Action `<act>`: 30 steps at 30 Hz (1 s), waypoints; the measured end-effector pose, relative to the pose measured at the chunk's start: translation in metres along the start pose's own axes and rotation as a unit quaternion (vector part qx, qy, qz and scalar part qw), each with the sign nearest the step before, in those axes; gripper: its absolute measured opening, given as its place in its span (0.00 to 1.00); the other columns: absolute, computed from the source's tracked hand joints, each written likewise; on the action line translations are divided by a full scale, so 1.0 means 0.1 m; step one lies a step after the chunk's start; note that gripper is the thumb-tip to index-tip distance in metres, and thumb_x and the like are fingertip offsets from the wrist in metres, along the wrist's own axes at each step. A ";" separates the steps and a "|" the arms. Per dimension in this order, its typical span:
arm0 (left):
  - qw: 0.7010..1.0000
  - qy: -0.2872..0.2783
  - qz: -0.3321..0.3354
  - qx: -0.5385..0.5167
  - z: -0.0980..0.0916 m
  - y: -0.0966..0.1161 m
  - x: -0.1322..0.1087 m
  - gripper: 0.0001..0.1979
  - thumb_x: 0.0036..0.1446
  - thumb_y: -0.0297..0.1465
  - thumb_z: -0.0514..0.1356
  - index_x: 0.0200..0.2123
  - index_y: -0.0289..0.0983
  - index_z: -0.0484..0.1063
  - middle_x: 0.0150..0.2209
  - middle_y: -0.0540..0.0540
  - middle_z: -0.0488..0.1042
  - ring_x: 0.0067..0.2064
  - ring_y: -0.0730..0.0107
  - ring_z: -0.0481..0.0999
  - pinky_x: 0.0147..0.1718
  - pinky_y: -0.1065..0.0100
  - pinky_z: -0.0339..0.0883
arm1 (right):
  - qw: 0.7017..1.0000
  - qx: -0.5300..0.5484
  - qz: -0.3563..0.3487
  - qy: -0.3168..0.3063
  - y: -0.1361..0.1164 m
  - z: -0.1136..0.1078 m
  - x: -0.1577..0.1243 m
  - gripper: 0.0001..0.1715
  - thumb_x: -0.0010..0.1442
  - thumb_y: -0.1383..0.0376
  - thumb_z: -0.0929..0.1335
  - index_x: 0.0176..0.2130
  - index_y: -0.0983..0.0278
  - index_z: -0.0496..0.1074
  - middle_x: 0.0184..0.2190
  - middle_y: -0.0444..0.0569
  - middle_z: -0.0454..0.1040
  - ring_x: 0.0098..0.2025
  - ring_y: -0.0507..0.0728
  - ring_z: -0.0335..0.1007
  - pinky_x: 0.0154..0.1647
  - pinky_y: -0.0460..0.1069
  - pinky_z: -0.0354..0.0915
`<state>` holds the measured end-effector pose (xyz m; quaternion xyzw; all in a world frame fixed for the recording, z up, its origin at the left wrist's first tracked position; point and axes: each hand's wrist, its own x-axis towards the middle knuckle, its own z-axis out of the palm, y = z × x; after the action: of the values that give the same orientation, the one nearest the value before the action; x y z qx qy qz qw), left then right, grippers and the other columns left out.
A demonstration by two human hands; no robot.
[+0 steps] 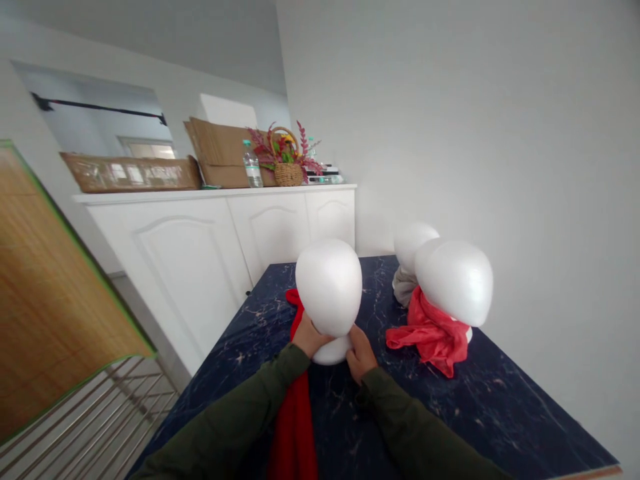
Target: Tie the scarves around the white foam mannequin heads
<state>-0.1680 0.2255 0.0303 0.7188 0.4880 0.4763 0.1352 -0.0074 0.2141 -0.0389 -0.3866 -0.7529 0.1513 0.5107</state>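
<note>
A white foam mannequin head [329,283] stands upright on the dark blue marbled table [250,347], its smooth side towards me. My left hand [311,337] grips its neck from the left, thumb laid across the front. From the other side my right hand [361,353] is closed around the neck near the base; its fingertips are partly hidden. A long red scarf [297,427] lies on the table, running under my left forearm and past the left side of the head.
At the right stands another mannequin head [457,280] with a coral-red scarf [433,333] around its neck. Behind it is a further head [413,243] with grey cloth [403,287]. A white cabinet [185,260] holds boxes, a bottle [253,165] and a flower basket [289,174].
</note>
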 end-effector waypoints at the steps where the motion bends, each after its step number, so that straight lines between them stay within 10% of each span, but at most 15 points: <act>1: 1.000 0.006 -0.001 0.012 -0.10 -0.01 0.05 0.42 0.32 0.41 0.66 0.52 0.34 0.57 0.52 0.38 0.65 0.53 0.55 0.64 0.52 0.58 0.59 | 1.000 0.001 -0.004 -0.010 -0.03 0.00 -0.02 0.42 0.42 0.75 0.58 0.58 0.65 0.53 0.57 0.51 0.56 0.59 0.59 0.48 0.59 0.57 0.48; 12: 0.961 0.148 -0.130 0.196 -1.57 -1.30 0.35 0.40 0.32 0.44 0.63 0.48 0.29 0.59 0.50 0.33 0.66 0.54 0.47 0.62 0.52 0.54 0.58 | 0.991 0.042 0.123 -0.020 -0.14 0.00 -0.01 0.36 0.46 0.71 0.62 0.56 0.66 0.56 0.55 0.54 0.59 0.57 0.58 0.53 0.57 0.57 0.52; 23: 0.942 0.124 -0.210 0.231 -1.33 -1.55 0.19 0.42 0.36 0.50 0.56 0.50 0.27 0.56 0.48 0.30 0.66 0.50 0.41 0.65 0.47 0.51 0.61 | 0.984 0.090 0.147 0.042 -0.15 0.02 0.03 0.33 0.46 0.72 0.61 0.53 0.65 0.57 0.47 0.55 0.65 0.47 0.57 0.64 0.40 0.52 0.65; 27: 0.939 0.129 -0.161 0.274 -1.30 -1.57 0.06 0.43 0.38 0.50 0.54 0.52 0.24 0.54 0.51 0.27 0.61 0.54 0.40 0.59 0.51 0.49 0.56 | 0.963 0.026 0.096 0.249 -0.16 -0.42 0.04 0.25 0.51 0.67 0.61 0.50 0.67 0.58 0.40 0.55 0.66 0.39 0.56 0.65 0.35 0.51 0.65; 30: 0.924 0.187 -0.140 0.302 -1.27 -1.48 -0.18 0.44 0.43 0.48 0.51 0.55 0.20 0.49 0.55 0.24 0.54 0.57 0.39 0.52 0.53 0.46 0.50 | 0.875 -0.085 0.092 0.467 0.07 -1.11 -0.06 0.25 0.51 0.62 0.61 0.49 0.69 0.59 0.42 0.56 0.63 0.41 0.58 0.62 0.41 0.55 0.62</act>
<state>-0.3584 0.2486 -0.0124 0.5477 0.7208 0.4083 -0.1173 0.0953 0.1958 0.0007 -0.5217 -0.3979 -0.0653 0.7519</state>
